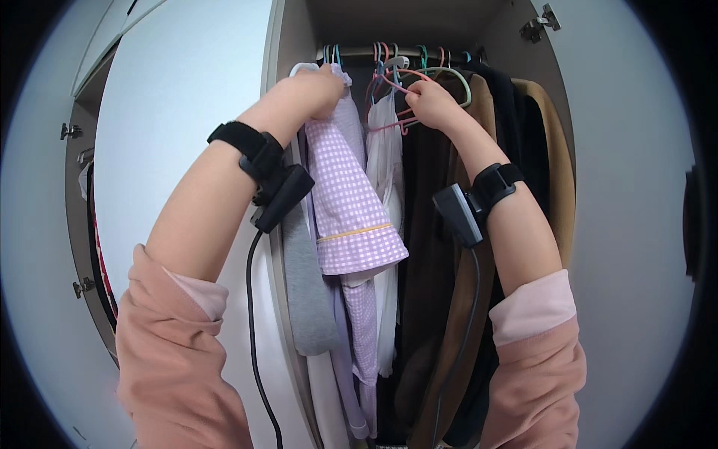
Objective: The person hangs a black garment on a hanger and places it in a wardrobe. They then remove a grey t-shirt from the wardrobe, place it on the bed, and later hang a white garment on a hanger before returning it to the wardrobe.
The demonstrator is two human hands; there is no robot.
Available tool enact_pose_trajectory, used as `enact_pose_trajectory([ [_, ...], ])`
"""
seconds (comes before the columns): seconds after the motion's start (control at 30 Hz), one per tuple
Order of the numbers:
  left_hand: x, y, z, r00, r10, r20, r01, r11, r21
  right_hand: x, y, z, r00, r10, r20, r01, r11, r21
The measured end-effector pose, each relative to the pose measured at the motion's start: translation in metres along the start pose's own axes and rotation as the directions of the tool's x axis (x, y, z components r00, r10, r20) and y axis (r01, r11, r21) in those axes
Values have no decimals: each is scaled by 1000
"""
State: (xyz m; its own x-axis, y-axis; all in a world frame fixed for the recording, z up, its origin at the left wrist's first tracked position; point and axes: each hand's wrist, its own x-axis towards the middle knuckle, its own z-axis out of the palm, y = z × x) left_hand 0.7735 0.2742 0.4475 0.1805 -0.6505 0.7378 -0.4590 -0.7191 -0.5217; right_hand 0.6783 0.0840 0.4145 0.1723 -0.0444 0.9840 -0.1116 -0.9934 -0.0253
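My left hand (321, 90) is closed on the upper part of a lilac-and-white gingham garment (353, 196), high at the wardrobe's left side. The garment hangs down below the hand, with a yellow line of trim above its hem. My right hand (432, 104) grips a pink plastic hanger (401, 87) below the metal rail. Close behind that hand is a pale green hanger (464, 84). Between the hands hangs a sheer white garment (385, 151). My left fingertips are partly hidden by the cloth and the back of the hand.
A metal clothes rail (359, 53) spans the open wardrobe. A grey garment (305, 280) hangs at the left, dark clothes and a tan coat (552, 163) at the right. A white door panel (179, 140) stands left, an open door (622, 224) right. Cables run from both wrist devices.
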Motion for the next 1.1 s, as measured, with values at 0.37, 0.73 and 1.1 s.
enact_pose_trajectory([
  [0.37,-6,-8,6,997,81,-6,-81,990,-116,-1,-23,-15,941,177,287,-306,808,504],
  [0.73,-5,-6,2,996,76,34,-73,994,-85,81,-22,20,894,321,313,-446,706,549],
  [1.1,-21,-2,-22,998,32,59,-17,973,-232,108,-27,52,744,390,542,-657,284,698],
])
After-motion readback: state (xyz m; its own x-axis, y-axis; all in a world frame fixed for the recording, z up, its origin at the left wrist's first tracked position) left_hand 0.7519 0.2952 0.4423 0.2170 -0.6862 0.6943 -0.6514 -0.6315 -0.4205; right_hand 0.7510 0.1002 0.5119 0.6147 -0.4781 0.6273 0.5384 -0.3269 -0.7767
